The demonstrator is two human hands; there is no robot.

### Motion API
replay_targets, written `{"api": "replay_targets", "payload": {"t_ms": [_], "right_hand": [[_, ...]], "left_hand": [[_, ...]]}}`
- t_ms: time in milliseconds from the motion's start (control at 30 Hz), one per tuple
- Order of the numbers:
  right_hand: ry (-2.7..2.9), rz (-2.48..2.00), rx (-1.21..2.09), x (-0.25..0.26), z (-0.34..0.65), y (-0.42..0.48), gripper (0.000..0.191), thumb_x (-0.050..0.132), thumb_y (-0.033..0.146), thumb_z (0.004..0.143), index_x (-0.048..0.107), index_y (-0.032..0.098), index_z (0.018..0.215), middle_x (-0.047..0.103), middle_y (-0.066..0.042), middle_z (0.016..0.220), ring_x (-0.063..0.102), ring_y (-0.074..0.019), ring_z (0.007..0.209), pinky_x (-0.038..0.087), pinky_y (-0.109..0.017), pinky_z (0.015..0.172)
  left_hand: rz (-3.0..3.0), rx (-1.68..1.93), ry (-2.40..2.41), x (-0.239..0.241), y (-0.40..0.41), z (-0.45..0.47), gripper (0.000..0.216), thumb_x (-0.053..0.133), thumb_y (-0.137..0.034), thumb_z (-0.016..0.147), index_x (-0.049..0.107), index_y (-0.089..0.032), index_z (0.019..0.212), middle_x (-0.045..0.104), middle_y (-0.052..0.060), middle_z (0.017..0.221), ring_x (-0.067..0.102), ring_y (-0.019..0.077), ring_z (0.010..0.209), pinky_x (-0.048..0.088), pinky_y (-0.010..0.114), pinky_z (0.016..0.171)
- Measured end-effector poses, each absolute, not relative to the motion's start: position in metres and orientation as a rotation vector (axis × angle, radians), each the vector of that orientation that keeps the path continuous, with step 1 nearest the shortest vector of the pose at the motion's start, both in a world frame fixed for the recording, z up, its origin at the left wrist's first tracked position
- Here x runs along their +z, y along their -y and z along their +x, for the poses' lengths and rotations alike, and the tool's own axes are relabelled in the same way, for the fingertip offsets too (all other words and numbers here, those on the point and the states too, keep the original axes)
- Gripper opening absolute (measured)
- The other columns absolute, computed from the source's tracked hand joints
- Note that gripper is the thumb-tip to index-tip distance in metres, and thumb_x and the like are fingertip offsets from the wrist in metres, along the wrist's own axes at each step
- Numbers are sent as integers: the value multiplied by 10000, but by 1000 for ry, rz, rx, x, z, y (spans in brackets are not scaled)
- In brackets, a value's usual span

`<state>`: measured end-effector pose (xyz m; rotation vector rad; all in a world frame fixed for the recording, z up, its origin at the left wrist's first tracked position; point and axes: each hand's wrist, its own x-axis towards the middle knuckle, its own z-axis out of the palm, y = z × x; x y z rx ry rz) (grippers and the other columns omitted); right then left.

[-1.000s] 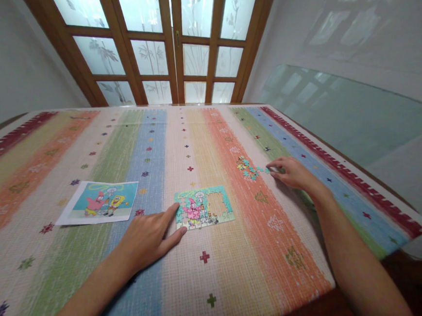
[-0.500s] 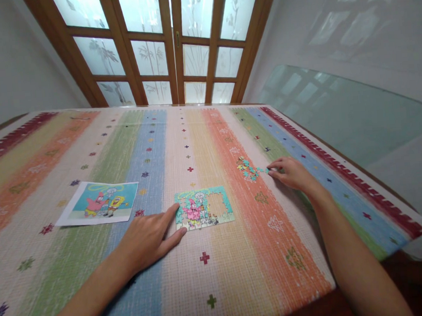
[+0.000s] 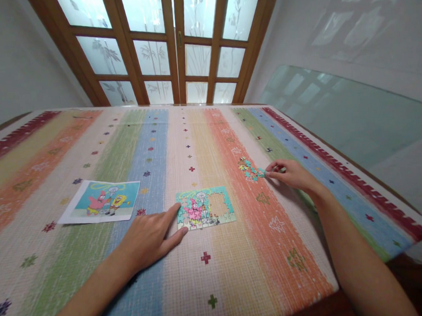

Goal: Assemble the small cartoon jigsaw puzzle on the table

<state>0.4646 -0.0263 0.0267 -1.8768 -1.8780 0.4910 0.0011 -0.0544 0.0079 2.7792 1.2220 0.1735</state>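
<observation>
The striped tablecloth (image 3: 68, 154) carries a cartoon print (image 3: 101, 200) at the left and a part-built puzzle (image 3: 204, 207) in the middle. The left hand (image 3: 147, 238) stays flat, fingers spread, at the puzzle's left edge. The right hand (image 3: 290, 173) has shifted slightly left, fingers pinched narrow on a loose piece (image 3: 261, 173) beside the heap of pieces (image 3: 247, 167).

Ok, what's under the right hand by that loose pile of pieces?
The right hand rests on the striped tablecloth, fingertips touching the edge of the loose pieces. Whether a piece lies under the palm cannot be seen; the hand covers that spot.
</observation>
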Motion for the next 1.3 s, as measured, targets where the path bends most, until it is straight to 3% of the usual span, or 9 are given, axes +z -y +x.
{"api": "replay_targets", "payload": {"t_ms": [267, 433, 533, 933, 1067, 1233, 1300], "right_hand": [[1634, -1588, 958, 44, 418, 35, 291, 692, 487, 768, 616, 206, 762, 668, -27, 681, 595, -155, 604, 456, -283, 577], [1639, -1393, 1277, 43, 377, 37, 397, 734, 505, 804, 683, 180, 1027, 704, -42, 784, 592, -139, 590, 465, -285, 558], [1688, -1360, 1381, 41, 360, 39, 377, 757, 492, 813, 723, 176, 1015, 696, -47, 771, 577, -138, 593, 448, -273, 521], [1760, -1144, 1426, 48, 307, 27, 256, 790, 423, 789, 683, 194, 828, 666, -15, 753, 562, -127, 656, 439, -272, 616], [1806, -1087, 1444, 49, 289, 25, 229, 772, 396, 813, 677, 190, 844, 664, -15, 811, 576, -132, 727, 459, -271, 684], [1903, -1028, 1415, 51, 269, 22, 255, 711, 355, 862, 710, 203, 1067, 679, -5, 859, 603, -140, 774, 475, -272, 718], [1977, -1048, 1371, 50, 262, 20, 217, 686, 322, 879, 733, 208, 1056, 702, -8, 862, 616, -146, 784, 482, -279, 732]], "left_hand": [[2778, 191, -1215, 6, 54, 0, 596, 384, -555, 1026, 537, -120, 1403, 783, 163, 975, 761, 321, 824, 566, 427, 712], [2806, 162, -1211, 7, 54, 1, 607, 345, -550, 1037, 516, -106, 1414, 784, 166, 957, 757, 323, 803, 552, 430, 699], [2806, 175, -1208, 8, 55, 1, 606, 340, -552, 1037, 515, -109, 1413, 784, 163, 954, 755, 321, 801, 551, 426, 694], [2804, 190, -1218, 10, 56, 2, 565, 365, -535, 1033, 526, -125, 1387, 785, 147, 952, 756, 288, 793, 541, 389, 718], [2811, 121, -1223, 13, 57, 4, 566, 375, -523, 1038, 509, -110, 1400, 784, 160, 958, 763, 308, 813, 543, 391, 702], [2787, 105, -1219, 14, 57, 5, 558, 390, -514, 1035, 515, -108, 1396, 782, 165, 962, 764, 319, 825, 553, 406, 712], [2783, 126, -1216, 14, 57, 4, 555, 384, -514, 1035, 513, -115, 1397, 781, 162, 972, 761, 313, 829, 553, 403, 720]]}}
